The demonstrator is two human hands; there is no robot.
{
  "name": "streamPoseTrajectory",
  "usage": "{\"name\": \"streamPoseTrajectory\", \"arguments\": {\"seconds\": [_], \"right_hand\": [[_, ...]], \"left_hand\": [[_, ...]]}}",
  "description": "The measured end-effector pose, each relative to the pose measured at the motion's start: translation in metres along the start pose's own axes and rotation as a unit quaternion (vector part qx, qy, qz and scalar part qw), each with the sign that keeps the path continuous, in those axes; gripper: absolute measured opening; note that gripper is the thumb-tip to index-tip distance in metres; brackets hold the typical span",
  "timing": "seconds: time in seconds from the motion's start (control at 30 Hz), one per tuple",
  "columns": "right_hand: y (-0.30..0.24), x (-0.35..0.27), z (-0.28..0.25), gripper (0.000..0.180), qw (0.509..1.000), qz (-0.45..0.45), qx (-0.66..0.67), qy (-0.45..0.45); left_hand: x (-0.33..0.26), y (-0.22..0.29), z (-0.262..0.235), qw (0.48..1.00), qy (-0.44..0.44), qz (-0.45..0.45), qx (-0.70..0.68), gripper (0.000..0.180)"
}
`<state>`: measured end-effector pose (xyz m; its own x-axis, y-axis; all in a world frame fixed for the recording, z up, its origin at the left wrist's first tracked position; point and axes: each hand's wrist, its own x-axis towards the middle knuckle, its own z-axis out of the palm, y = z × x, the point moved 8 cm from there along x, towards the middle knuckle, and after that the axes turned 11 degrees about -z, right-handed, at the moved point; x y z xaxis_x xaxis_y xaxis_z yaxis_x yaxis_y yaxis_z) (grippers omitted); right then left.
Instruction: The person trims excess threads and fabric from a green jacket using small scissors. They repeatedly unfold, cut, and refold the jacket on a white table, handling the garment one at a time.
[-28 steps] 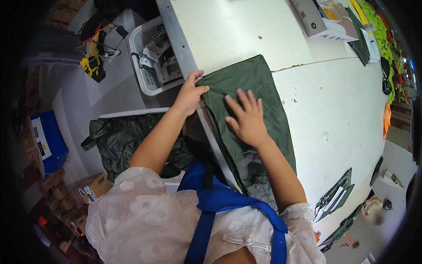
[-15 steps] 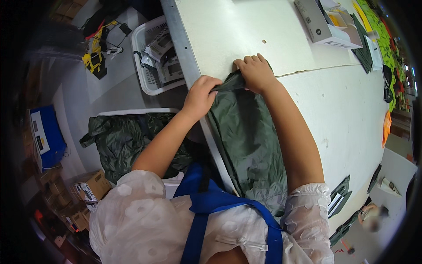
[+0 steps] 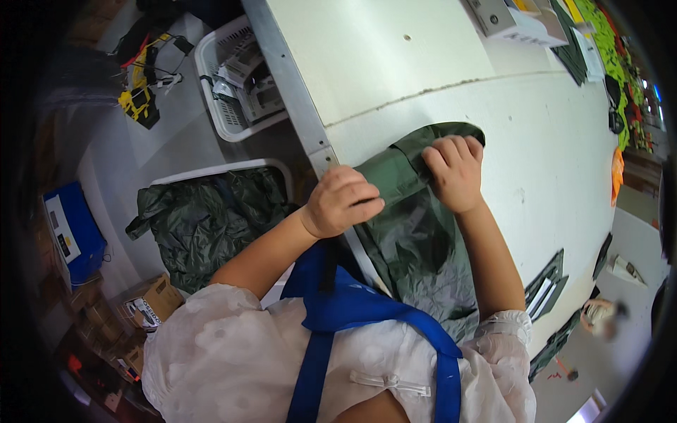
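A long piece of thin dark green fabric (image 3: 423,247), shiny and creased, lies along the left edge of the white table and hangs toward my body. Its far end is doubled over into a flatter, smoother band. My right hand (image 3: 457,173) curls its fingers over the right part of that band, gripping it. At the left end, beside the table's metal edge, my left hand (image 3: 343,202) is closed on the fabric's side; what its fingertips pinch is partly hidden.
More dark green fabric (image 3: 204,225) is heaped in a white bin at the left. Beyond it stands a white basket (image 3: 236,130) of packets. A white box (image 3: 518,27) and dark green pieces (image 3: 568,53) sit at the table's far right. Cardboard boxes (image 3: 151,299) are lower left.
Both hands have come nearer to my body, the right one also a little rightward. The fabric's far end, bunched before, is now spread and folded over. My view has shifted slightly.
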<state>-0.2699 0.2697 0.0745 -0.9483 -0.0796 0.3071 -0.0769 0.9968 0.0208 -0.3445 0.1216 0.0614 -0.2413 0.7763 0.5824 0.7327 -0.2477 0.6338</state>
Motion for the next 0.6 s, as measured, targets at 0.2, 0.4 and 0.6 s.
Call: {"name": "streamPoseTrajectory", "arguments": {"seconds": [0.2,0.4,0.6], "right_hand": [[-0.034,-0.078,0.031,0.021,0.994,0.065,0.023,-0.087],[-0.032,-0.096,0.041,0.028,0.981,0.13,0.075,-0.122],[-0.089,-0.07,0.009,0.07,0.957,0.134,0.232,-0.115]], "left_hand": [[-0.046,0.024,0.037,0.992,-0.124,0.003,-0.025,0.025],[-0.071,-0.011,0.009,0.969,-0.002,-0.245,0.001,0.033],[-0.075,-0.037,0.024,0.943,-0.083,-0.321,-0.008,0.024]]}}
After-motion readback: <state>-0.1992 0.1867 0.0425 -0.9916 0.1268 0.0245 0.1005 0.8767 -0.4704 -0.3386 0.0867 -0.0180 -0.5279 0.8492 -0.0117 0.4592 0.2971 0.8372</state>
